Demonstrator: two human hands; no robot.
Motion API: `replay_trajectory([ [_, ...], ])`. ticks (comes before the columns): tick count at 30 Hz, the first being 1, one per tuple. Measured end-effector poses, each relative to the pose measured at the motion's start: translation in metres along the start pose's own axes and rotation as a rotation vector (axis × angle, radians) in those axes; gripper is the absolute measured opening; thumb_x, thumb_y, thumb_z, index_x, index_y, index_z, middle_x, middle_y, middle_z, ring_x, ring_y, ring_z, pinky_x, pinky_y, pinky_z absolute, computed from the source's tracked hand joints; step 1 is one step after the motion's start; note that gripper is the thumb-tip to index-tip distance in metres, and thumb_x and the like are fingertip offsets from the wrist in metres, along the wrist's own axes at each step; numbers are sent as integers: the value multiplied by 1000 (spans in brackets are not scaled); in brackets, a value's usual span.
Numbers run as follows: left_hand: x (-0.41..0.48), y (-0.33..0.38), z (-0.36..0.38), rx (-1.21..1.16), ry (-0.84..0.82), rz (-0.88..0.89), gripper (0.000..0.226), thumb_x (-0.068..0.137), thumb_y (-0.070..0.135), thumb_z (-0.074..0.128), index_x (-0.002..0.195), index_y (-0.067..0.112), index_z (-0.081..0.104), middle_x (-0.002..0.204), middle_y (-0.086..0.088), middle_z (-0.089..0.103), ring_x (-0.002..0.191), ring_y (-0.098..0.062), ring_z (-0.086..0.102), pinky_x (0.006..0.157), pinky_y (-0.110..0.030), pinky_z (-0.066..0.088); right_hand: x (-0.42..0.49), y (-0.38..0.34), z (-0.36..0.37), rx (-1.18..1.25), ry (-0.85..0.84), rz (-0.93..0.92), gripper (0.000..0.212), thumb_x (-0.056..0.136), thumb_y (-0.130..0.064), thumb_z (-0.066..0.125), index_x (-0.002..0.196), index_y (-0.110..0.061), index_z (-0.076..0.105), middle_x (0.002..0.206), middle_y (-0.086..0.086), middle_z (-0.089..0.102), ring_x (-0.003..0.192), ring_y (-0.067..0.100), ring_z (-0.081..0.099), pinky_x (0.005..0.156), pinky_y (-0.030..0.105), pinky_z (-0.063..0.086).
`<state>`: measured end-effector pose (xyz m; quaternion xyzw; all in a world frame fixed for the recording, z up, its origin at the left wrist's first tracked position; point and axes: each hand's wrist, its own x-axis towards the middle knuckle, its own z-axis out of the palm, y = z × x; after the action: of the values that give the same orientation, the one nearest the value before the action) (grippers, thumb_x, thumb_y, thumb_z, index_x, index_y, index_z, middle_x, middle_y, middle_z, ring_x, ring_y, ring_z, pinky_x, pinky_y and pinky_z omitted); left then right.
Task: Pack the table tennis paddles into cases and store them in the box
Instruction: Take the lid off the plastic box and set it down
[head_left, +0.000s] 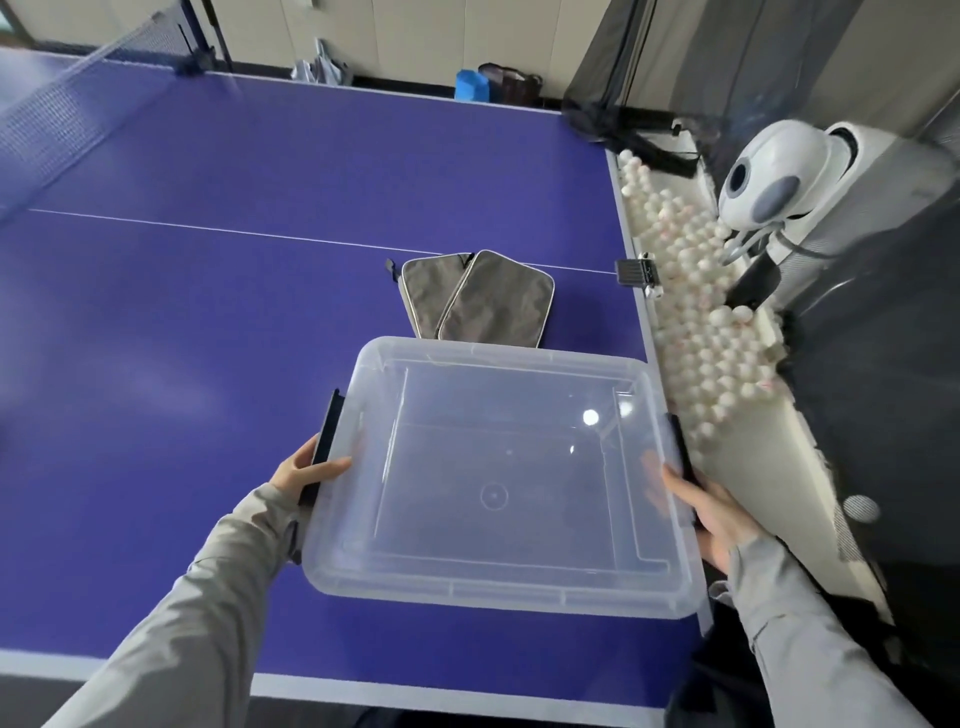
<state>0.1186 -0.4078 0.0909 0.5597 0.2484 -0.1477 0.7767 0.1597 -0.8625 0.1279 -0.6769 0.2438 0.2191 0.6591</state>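
Box (467, 592): one, clear plastic, lidless, nothing inside; near the table's right front corner, held at both short sides. Cannot tell whether resting on the surface or lifted just off it.
Latches: two, black, one on each short side of the box: left latch (324, 441), right latch (680, 447).
Left hand (306, 470): clamped on the box's left side at the latch, thumb laid over the rim, fingers curled underneath.
Right hand (711, 514): gripping the box's right side just below the latch, thumb along the rim, fingers wrapped out of sight.
Hands: well apart, the full box between them.
Cases: two, grey, flat, just beyond the box's far rim. Right case (498, 301) overlapping the left case (423, 291), near edges hidden behind the box.
Table (208, 312): one, blue, white centre line running past the cases.
Net (52, 114): one, at the far left.
Balls (696, 322): too many to count, white, heaped in a trough along the table's right edge.
Ball machine (769, 182): one, white and grey, above the trough.
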Motion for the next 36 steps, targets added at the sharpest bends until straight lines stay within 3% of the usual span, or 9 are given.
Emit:
replay_trajectory([
  [7,-6,1,5,54,120,27,67,57,17,76,122,27,59,87,-2,73,70,-25,70,65,-37,56,2,8,-6,48,24,-18,57,69,-42,71,122,-27,60,119,1,67,106,21,66,81,37,54],
  [10,-14,-3,6,142,236,87,85,63,24,83,137,34,43,115,4,66,104,-23,64,91,-42,50,-2,15,-10,52,38,-130,52,76,-37,70,126,-34,56,125,-1,64,114,19,61,98,45,47],
  [12,-24,-7,9,278,357,161,87,71,30,81,143,33,32,141,3,47,131,-18,43,107,-39,36,-7,19,-11,22,108,-190,56,80,-32,70,132,-32,50,130,-1,60,119,17,56,104,43,42],
  [15,-42,-13,15,558,480,287,78,76,41,75,142,33,35,148,7,34,138,-14,30,111,-37,29,-18,22,-6,-181,262,-328,54,84,-26,69,134,-23,49,135,0,53,122,12,49,102,26,37],
  [18,-56,-20,25,844,567,377,65,79,37,72,135,16,48,144,-3,42,138,-21,29,114,-40,24,-26,24,1,-474,339,-425,48,86,-30,67,130,-17,53,135,6,49,126,23,46,108,36,35],
  [20,-62,-22,35,908,553,368,60,79,35,72,130,9,53,140,-7,46,136,-24,30,113,-39,24,-29,22,10,-573,343,-471,48,85,-25,68,127,-7,55,134,12,50,126,27,44,107,35,33],
  [29,-73,-23,59,781,486,315,65,76,26,76,131,6,47,133,-10,42,122,-27,39,104,-40,34,-40,14,26,-608,292,-398,70,81,-18,72,139,-1,36,143,16,35,135,29,32,113,38,26],
  [32,-78,-18,56,710,471,349,66,74,24,79,130,8,47,130,-5,41,116,-21,44,96,-31,36,-42,10,24,-582,284,-400,71,80,-15,73,139,-3,35,143,16,35,134,28,32,112,38,27],
  [36,-84,2,48,599,440,367,89,67,35,83,140,15,36,136,1,42,121,-17,45,100,-33,38,-43,-4,28,-482,286,-455,72,79,-10,73,139,-7,33,145,14,36,136,24,33,108,34,27],
])
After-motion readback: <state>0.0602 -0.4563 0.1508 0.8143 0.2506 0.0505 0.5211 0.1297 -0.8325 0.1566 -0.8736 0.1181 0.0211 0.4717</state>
